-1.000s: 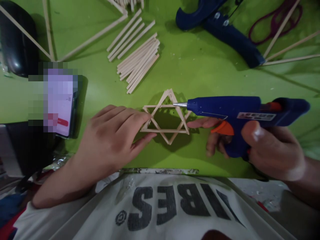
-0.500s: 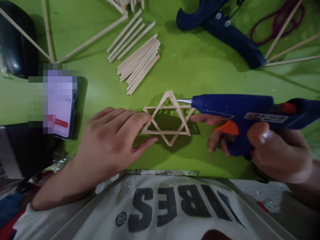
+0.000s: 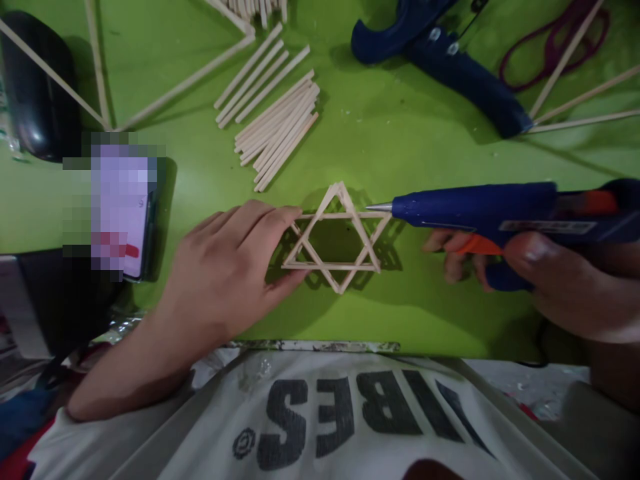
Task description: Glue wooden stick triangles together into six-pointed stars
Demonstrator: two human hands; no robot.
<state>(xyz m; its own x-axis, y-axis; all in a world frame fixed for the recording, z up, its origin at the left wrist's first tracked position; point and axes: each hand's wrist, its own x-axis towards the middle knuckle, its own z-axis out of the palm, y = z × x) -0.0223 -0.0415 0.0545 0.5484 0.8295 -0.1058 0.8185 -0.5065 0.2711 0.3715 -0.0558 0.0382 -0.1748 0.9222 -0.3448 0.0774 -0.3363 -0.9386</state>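
In the head view, the grey print on the person's pale shirt showed upside down, with the letters "IBES" legible. A white label on the glue gun's barrel was too blurred to read, and the screen of the dark phone on the left was pixelated. A six-pointed star of thin pale wooden sticks lay flat on the smooth bright green table near its front edge, between the two hands. It was made of two overlapped triangles, with one point towards the person and one away. The left hand held the star's left side, forefinger on the upper left point and thumb against the lower left one, the other fingers close together. The right hand was wrapped around the grip of a dark blue plastic glue gun, forefinger on the orange trigger. The gun's long axis ran across the picture, with its silver metal nozzle pointing to the person's left over the star's upper right point; contact could not be told. Farther back lay a loose bundle of short, cut wooden sticks, slanted, and a second dark blue tool.
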